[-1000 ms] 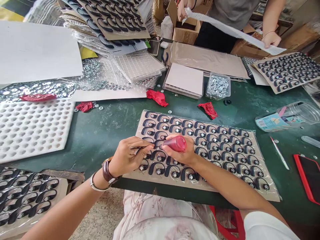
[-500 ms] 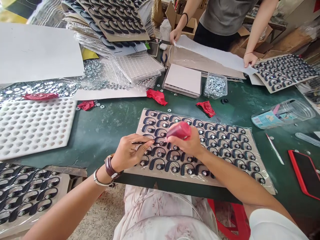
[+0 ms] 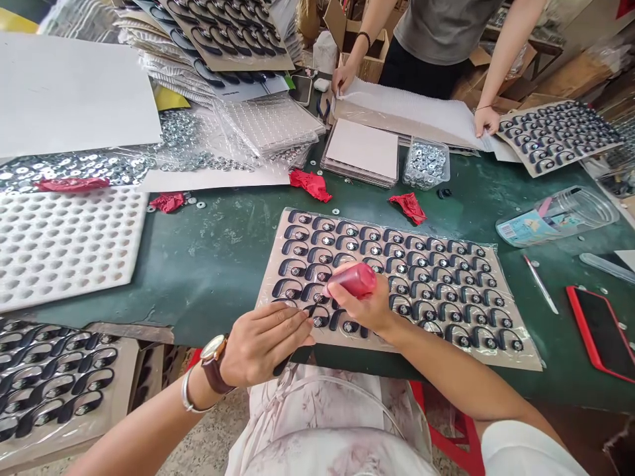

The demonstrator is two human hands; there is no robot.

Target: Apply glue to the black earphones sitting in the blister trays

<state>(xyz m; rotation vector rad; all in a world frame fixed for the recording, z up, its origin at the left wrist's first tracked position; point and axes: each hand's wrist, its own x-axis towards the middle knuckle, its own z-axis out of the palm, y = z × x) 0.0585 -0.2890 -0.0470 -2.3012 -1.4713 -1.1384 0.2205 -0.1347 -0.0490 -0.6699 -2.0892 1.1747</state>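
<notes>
My right hand (image 3: 364,301) is closed round a small red squeeze bottle (image 3: 358,280), tilted so its narrow tip points down-left at one of the black hook-shaped pieces. These pieces, each with a shiny round centre, sit in rows on a tan card (image 3: 516,354) with clear film. Over the card's near left corner is my left hand (image 3: 270,340), its fingers stretched together and the thumb below. The dark end of a thin black piece (image 3: 284,365) shows under this hand; the rest of it is hidden.
Crumpled red scraps (image 3: 310,185) and a tub of metal washers (image 3: 426,162) lie beyond the card. A white dimpled tray (image 3: 69,244) is at left; a clear jar (image 3: 555,215) and red-cased phone (image 3: 602,334) are at right. Opposite, a co-worker's hands hold a white sheet (image 3: 411,109).
My left hand has turned palm down and moved toward me, covering most of the thin black piece. The bottle's tip has shifted slightly left and nearer. The co-worker's white sheet has come down flatter.
</notes>
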